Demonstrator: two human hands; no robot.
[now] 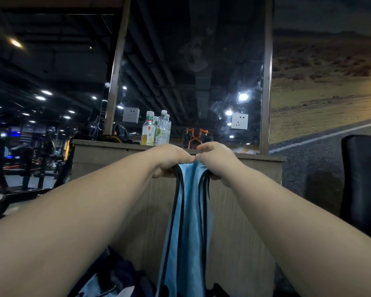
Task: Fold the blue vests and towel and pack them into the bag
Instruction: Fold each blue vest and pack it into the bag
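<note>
Both hands, left [171, 158] and right [216, 159], grip tight on a blue vest [187, 221] held up before a desk [107, 155]. The hanging cloth looks light, limp and slippery, best pinched at its black-edged straps.

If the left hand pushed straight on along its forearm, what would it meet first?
Most likely the right hand, whose knuckles sit almost against the left hand above the blue vest; behind them comes the counter ledge, though depth is unclear.
</note>
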